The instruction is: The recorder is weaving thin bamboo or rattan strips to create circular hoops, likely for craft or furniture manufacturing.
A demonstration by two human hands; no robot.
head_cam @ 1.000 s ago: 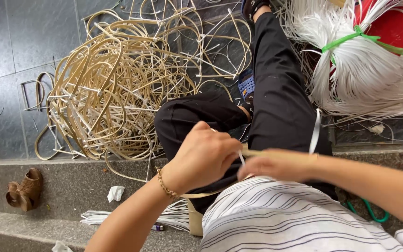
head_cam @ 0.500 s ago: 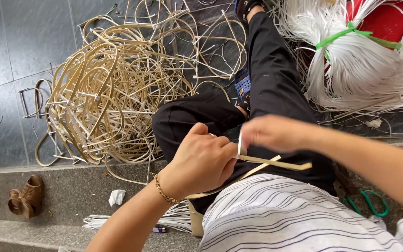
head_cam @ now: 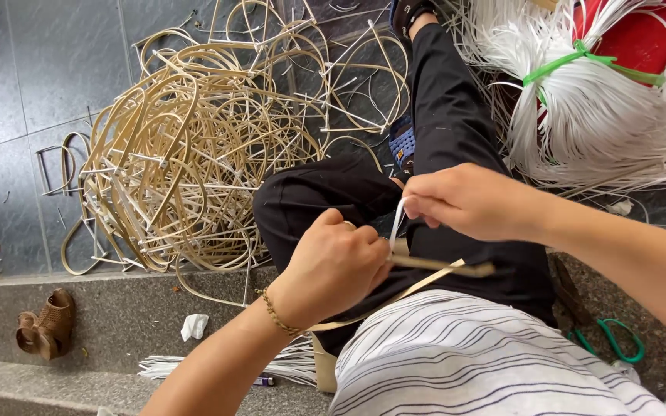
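Here the left hand (head_cam: 333,266) clamps a stiff tan rattan strip (head_cam: 441,267) while, at two o'clock, the right hand (head_cam: 464,202) pinches a thin, pliable white strand (head_cam: 396,223), likely best gripped near the binding.

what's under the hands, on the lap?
Under the left hand and right hand lie black trousers and a tan strip. The right pinches a white strip. The tan strip's near end is hidden by the left hand.

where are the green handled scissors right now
In the head view, the green-handled scissors lie at the lower right on the stone step, beside the striped shirt, below the right forearm.
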